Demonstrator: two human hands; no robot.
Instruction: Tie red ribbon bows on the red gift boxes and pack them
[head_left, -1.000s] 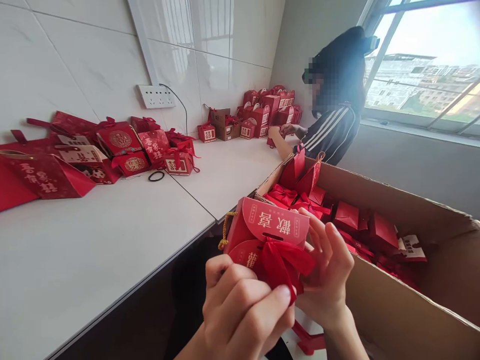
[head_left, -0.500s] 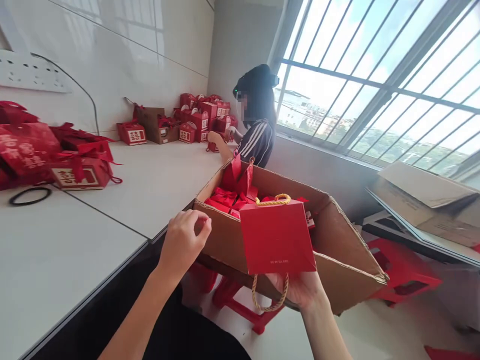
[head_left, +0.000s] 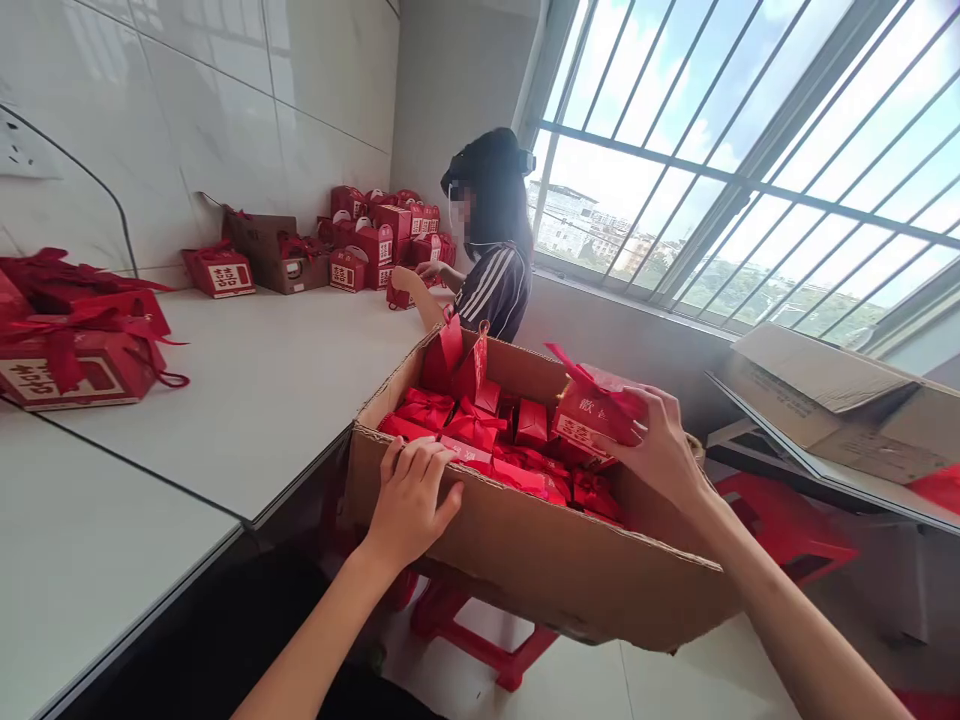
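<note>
My right hand (head_left: pixel 660 440) is closed around the side of a red gift box (head_left: pixel 592 412) with a ribbon and white-and-gold lettering, and holds it tilted over the right part of an open cardboard box (head_left: pixel 555 560). My left hand (head_left: pixel 414 500) grips the near rim of that cardboard box, fingers hooked over the edge and thumb on the outer wall. Inside lie several red gift boxes (head_left: pixel 476 425) with ribbon bows, and two upright red bags (head_left: pixel 472 370) stand at the far left corner. My right fingertips are partly hidden behind the gift box.
A co-worker (head_left: pixel 491 270) handles a red box at the table's far end, beside stacked red boxes (head_left: pixel 382 240). More ribboned boxes (head_left: pixel 82 360) sit on the white table (head_left: pixel 247 390) at left. Red stools (head_left: pixel 510 660) stand below; flattened cartons (head_left: pixel 832 400) lie at right.
The red bag with the gold cord handle is out of my right hand, which now holds a ribboned gift box farther right. My left hand has moved right onto the cardboard box's rim.
</note>
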